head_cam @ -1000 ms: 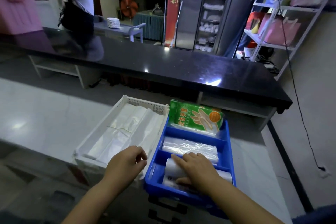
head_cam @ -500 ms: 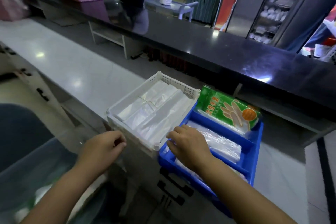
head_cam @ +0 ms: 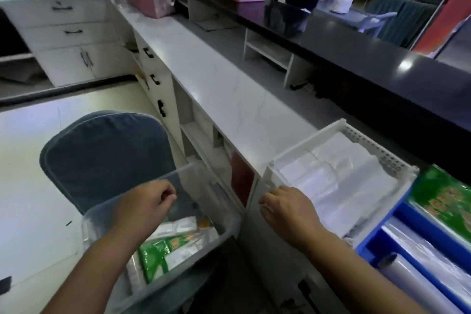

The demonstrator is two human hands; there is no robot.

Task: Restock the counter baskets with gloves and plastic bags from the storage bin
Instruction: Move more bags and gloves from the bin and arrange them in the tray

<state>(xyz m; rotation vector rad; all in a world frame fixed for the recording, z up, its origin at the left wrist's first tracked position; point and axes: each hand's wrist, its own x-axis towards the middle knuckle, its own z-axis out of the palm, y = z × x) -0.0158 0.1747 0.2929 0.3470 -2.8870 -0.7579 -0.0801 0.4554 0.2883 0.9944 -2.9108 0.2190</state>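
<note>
A clear storage bin (head_cam: pixel 183 176) is seen at 7 o'clock, with a green glove pack (head_cam: pixel 154 253) and white packets (head_cam: pixel 178 228) lying inside. At 4 o'clock a white basket (head_cam: pixel 342 132) is filled with folded plastic bags (head_cam: pixel 339 178). Beside it, at 5 o'clock, a blue basket (head_cam: pixel 369 250) is stocked with a second glove pack (head_cam: pixel 443 199) and clear rolls (head_cam: pixel 418 285).

Storage bin (head_cam: pixel 183 273) on chair (head_cam: pixel 107 153), left of counter (head_cam: pixel 224 79). Bag basket (head_cam: pixel 369 145) at counter edge; divided basket (head_cam: pixel 372 247) touching its rt side.
</note>
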